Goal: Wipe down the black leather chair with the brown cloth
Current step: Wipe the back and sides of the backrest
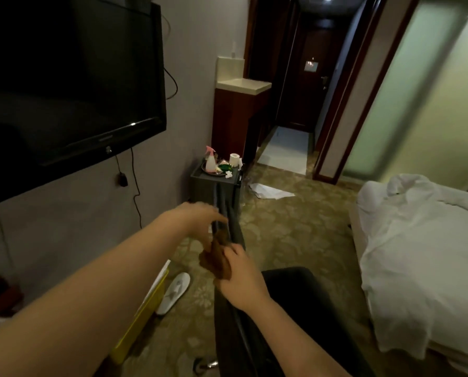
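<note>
Left forearm point(72, 300): bare, no sleeve in view, entering from the lower left of the frame.
Right forearm point(303, 336): bare, no sleeve, entering from the bottom centre-right.
Left hand point(200, 217): no glove; motion-blurred, so rings cannot be told.
Right hand point(241, 278): no glove, no watch or band at the wrist.

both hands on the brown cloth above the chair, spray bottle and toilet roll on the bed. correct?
Not quite. In the head view the pink-topped spray bottle and toilet roll stand on the small dark cabinet by the wall, not on the bed. The rest holds: left hand and right hand both hold the brown cloth above the black chair.
</note>
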The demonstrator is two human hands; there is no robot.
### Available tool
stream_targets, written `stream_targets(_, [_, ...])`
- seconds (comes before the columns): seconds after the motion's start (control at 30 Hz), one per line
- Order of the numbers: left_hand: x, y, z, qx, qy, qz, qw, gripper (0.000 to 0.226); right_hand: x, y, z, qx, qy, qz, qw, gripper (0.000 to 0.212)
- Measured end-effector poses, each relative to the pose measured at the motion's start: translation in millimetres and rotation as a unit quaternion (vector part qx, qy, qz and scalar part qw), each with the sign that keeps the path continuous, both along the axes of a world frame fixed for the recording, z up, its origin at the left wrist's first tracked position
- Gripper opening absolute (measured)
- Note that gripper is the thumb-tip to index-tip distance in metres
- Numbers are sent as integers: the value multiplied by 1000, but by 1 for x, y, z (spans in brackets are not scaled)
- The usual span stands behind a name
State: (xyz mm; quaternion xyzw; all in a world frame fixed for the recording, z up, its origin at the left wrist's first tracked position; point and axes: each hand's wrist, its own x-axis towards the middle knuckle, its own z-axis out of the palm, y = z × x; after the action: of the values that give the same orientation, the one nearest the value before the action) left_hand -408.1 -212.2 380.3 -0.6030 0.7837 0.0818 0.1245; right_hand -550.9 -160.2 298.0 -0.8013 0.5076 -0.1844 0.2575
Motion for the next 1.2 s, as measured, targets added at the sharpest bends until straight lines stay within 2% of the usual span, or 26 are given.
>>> stream_targets(0.1, [-33,38,7,109,26,34,993,74,-46,37,5,4,16,42,999,48])
stream_targets(0.17, [-51,62,10,132,21,47,990,67,-80,58,9,25,5,66,997,52])
stream_targets(0.27, [-70,90,9,126,21,64,990,62,-133,84,11,81,-37,40,995,52])
stream_targets(0.33, [-84,104,9,117,11,51,992,57,-163,96,11,99,-64,-1,993,38])
stream_targets(0.43, [-116,121,5,97,-25,7,995,51,-201,110,8,95,-57,-30,993,27])
stream_targets(0.57, [-149,131,-9,66,-51,-57,995,45,-243,125,10,83,-2,-69,994,43])
stream_targets(0.73, [-171,140,-24,26,-13,-109,994,48,-281,141,12,45,36,-119,991,44])
stream_targets(0.9, [-176,145,-32,19,55,-114,992,44,-304,151,6,-37,55,-162,985,33])
stream_targets(1.2, [-199,160,-34,-28,56,-140,988,41,-310,155,-10,-165,82,-255,949,41])
